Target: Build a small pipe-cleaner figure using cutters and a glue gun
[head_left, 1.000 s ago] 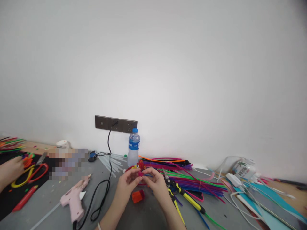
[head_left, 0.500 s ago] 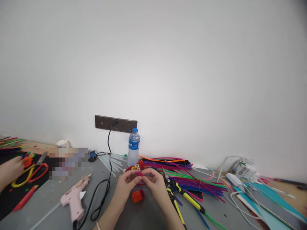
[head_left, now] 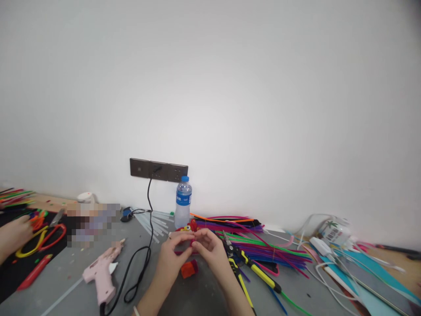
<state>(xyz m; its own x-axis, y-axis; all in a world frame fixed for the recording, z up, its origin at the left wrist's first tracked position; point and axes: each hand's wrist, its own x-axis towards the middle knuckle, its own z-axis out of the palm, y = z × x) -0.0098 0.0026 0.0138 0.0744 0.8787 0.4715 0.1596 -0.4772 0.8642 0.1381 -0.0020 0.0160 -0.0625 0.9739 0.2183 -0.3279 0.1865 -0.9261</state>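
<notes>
- Orange piece (head_left: 188, 269) lies on the hands' near side, within easy reach;
- left hand (head_left: 169, 254) and right hand (head_left: 213, 253) pinch what seems a magenta piece (head_left: 192, 242), mostly hidden, steadied from both sides;
- bottle (head_left: 183, 211) stands towards the bench's (head_left: 197, 294) back edge, leaving working room.

Lower centre of the frame: left hand (head_left: 173, 256), right hand (head_left: 210, 252), both bare, slim-fingered, bare forearms (head_left: 234, 292) below, and there, bottom edge, a pale band (head_left: 136, 310) on the left one!
</notes>
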